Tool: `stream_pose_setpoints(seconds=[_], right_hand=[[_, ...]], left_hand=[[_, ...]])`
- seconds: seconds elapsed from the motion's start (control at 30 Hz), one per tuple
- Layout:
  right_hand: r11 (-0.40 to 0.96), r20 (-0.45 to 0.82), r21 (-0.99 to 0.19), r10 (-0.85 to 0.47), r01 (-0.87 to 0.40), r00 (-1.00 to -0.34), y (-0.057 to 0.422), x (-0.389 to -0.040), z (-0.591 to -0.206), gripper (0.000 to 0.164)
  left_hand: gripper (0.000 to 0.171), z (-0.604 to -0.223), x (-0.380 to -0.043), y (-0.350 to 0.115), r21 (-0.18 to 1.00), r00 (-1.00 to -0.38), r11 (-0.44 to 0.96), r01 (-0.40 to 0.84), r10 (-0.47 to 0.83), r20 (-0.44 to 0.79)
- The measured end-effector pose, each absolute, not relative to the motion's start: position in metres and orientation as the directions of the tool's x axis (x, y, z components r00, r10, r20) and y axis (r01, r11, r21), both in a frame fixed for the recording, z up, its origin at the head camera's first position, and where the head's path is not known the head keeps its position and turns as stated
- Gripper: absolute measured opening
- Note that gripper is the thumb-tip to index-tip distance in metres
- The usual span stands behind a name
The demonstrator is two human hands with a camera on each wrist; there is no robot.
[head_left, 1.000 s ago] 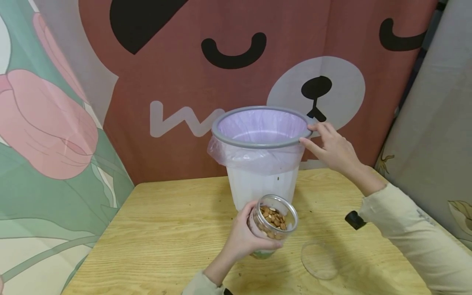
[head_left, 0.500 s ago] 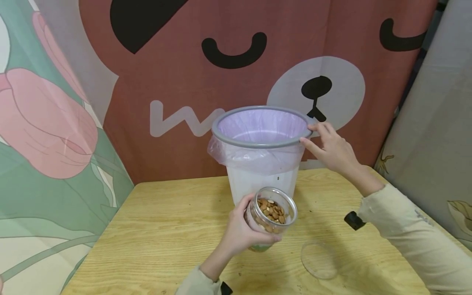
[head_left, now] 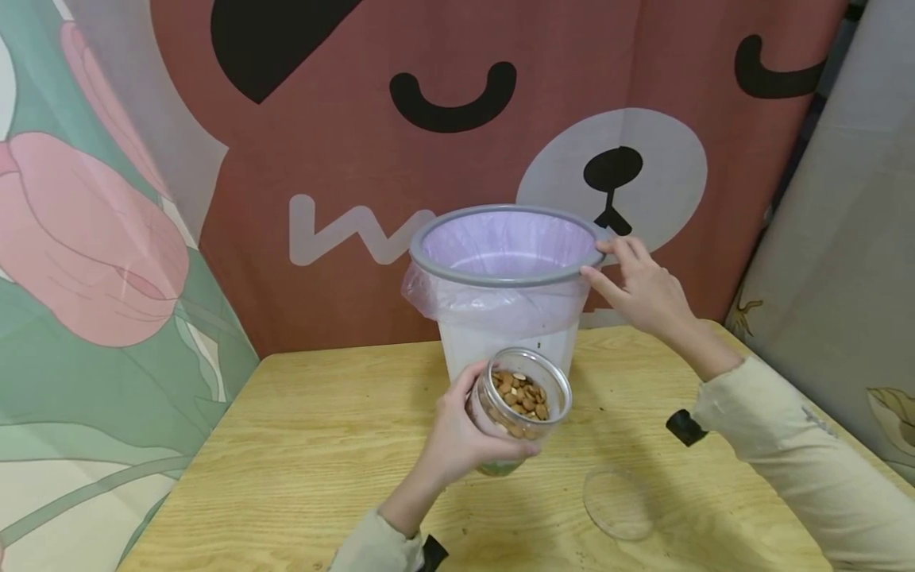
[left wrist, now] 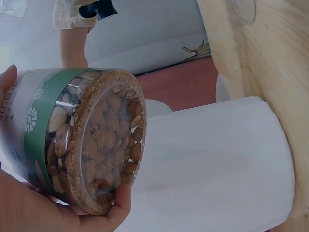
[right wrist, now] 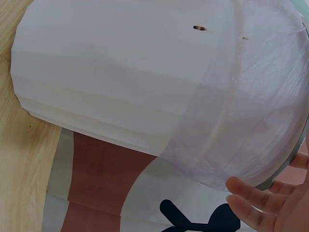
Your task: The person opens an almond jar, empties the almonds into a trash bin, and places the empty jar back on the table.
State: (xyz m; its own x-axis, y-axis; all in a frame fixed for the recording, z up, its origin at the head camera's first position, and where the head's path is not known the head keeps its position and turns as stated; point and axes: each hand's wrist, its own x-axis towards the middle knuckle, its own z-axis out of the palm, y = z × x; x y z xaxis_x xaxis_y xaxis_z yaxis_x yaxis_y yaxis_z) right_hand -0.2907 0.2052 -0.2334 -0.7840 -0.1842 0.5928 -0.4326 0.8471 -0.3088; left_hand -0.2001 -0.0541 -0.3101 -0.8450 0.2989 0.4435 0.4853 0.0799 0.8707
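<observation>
from where i stand, the left hand (head_left: 457,433) grips the jar (left wrist: 77,140) from the side, digits curled round it, one tip at the edge of its base. the jar is held up in front of the bin (head_left: 475,349), on the person's side, uncapped, mouth upward and leaning slightly right; i can't tell how its height compares with the bin's rim (head_left: 493,281). the almonds (head_left: 522,396) sit below the jar's lip.

the right hand (head_left: 646,290) holds the rim at the bin's right, thumb nearer, fingertips farther round; a light hold, by the look of it.

to do this well, i'd keep the jar's lean slight over the table (head_left: 343,429), since loose almonds could slide past the lip. the jar wall looks smooth, so a full wrap should beat a pinch, with even pressure in case it flexes. a bin that seems light could tip, so the right hand should bear down rather than pull, and not drag the liner (head_left: 500,306), which bulges loosely outside the rim. leave a gap so the jar doesn't knock the bin. the clear lid (head_left: 619,504) lies flat on the table to the right; i'd mind it.
</observation>
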Motion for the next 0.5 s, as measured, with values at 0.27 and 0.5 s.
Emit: stream_pose_setpoints(seconds=[0.27, 0.5], right_hand=[[0.847, 0.590, -0.304, -0.192, -0.436, -0.784, 0.206, -0.291, -0.232, 0.055], [0.849, 0.589, -0.303, -0.190, -0.433, -0.786, 0.207, -0.291, -0.231, 0.055]], left_hand=[[0.083, -0.300, -0.199, -0.056, 0.856, -0.837, 0.092, 0.508, 0.286, 0.466], [0.083, -0.290, -0.198, -0.056, 0.850, -0.825, 0.072, 0.522, 0.297, 0.481]])
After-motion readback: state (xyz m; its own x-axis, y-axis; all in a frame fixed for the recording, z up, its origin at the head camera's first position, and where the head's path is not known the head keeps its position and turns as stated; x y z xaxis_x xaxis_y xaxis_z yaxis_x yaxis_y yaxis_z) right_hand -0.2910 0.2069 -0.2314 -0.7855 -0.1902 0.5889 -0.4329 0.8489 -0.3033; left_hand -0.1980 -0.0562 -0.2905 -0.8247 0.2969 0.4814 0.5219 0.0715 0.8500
